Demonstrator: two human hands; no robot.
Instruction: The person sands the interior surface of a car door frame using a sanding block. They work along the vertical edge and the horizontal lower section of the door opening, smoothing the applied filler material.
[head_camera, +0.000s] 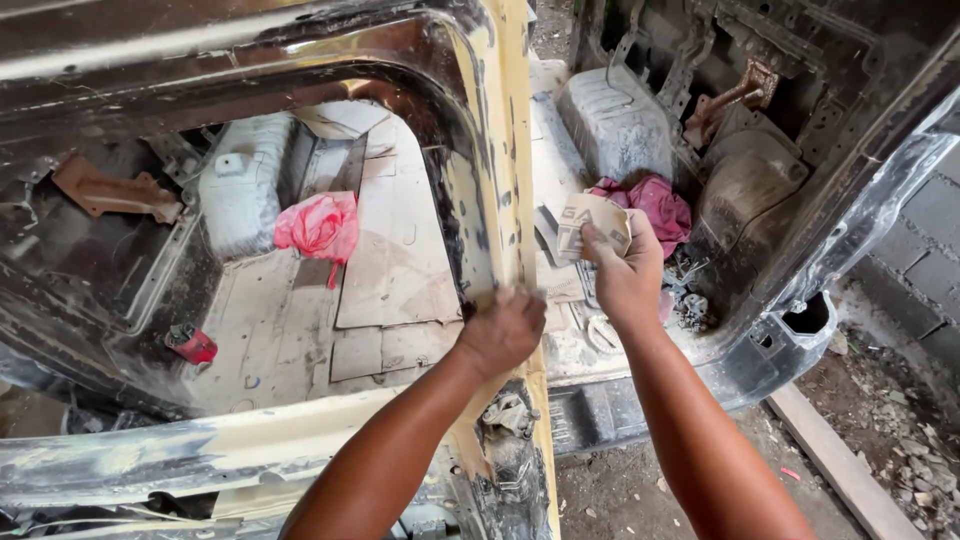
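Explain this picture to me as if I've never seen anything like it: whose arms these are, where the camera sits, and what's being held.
The one picture comes from a camera worn on a person's head, looking down at their two bare arms. They stand at a stripped, filler-smeared car body shell; the yellowish door pillar runs down the middle. The left hand presses against that pillar, closed; what it may hold is hidden. The right hand holds a folded piece of tan sandpaper. Inside, on the flat cardboard sheets covering the floor, lie a crumpled pink plastic bag and a small red can. A magenta rag lies beyond the right hand.
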